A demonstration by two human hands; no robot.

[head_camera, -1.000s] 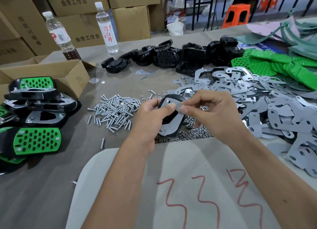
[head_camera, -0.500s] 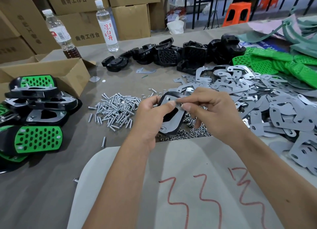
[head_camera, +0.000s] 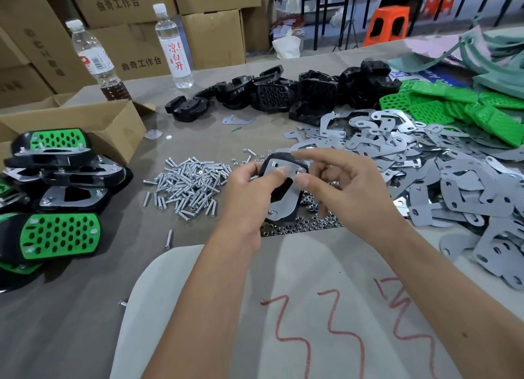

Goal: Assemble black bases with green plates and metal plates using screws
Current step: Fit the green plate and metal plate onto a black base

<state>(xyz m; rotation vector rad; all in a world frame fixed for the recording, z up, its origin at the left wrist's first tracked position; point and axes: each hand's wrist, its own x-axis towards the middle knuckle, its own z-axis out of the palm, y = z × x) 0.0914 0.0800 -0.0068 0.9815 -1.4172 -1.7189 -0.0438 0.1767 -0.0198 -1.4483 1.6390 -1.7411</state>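
A pale sheet (head_camera: 297,293) with red marks is spread nearest on the table (head_camera: 71,307). Just past its far edge, a black base (head_camera: 279,192) with a metal plate (head_camera: 286,180) laid on it is held up by the left hand (head_camera: 246,200); its fingers are curled round the base and its thumb is pressed on the plate. The right hand (head_camera: 351,191) is held just right of the base, with its fingers loosely spread; its thumb tip is touching the plate's edge, and nothing is gripped. Small nuts (head_camera: 306,222) are seen under the base. A pile of screws (head_camera: 187,183) is lying left of the base. Finished green and black pieces (head_camera: 56,234) are stacked far left of it. Loose metal plates (head_camera: 439,180) are heaped to its right. Beyond the base, more black bases (head_camera: 283,95) are piled, with green plates (head_camera: 453,109) to the far right. Two bottles (head_camera: 173,46) and cardboard boxes (head_camera: 212,24) are seen farthest back.
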